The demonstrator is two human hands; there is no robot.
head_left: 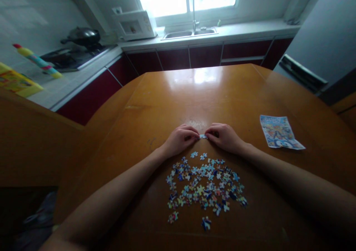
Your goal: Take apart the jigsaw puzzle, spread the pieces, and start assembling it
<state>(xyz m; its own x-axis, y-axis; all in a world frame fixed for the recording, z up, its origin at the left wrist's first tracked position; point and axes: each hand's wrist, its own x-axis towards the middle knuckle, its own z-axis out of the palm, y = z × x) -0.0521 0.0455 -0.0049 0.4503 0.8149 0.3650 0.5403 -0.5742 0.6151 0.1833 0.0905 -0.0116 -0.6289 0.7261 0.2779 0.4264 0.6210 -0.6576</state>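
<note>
Between my two hands, small light-coloured jigsaw puzzle pieces [203, 136] lie on the wooden table, side by side or joined; I cannot tell which. My left hand [182, 139] pinches their left end with thumb and fingers. At the right end, my right hand [222, 136] has its fingers closed on the pieces in the same way. Just below the hands are two loose puzzle pieces, a light blue one [194, 154] and another [203, 156]. Nearer to me spreads a heap of many-coloured puzzle pieces [205, 184], with a few strays along its front edge.
A creased printed picture sheet [280, 132] lies on the table [167, 106] to the right. Beyond the table's far edge are a counter with a sink [190, 33], a microwave [135, 25] and a stove with a dark pan [83, 35]. A fridge [314, 39] stands at right.
</note>
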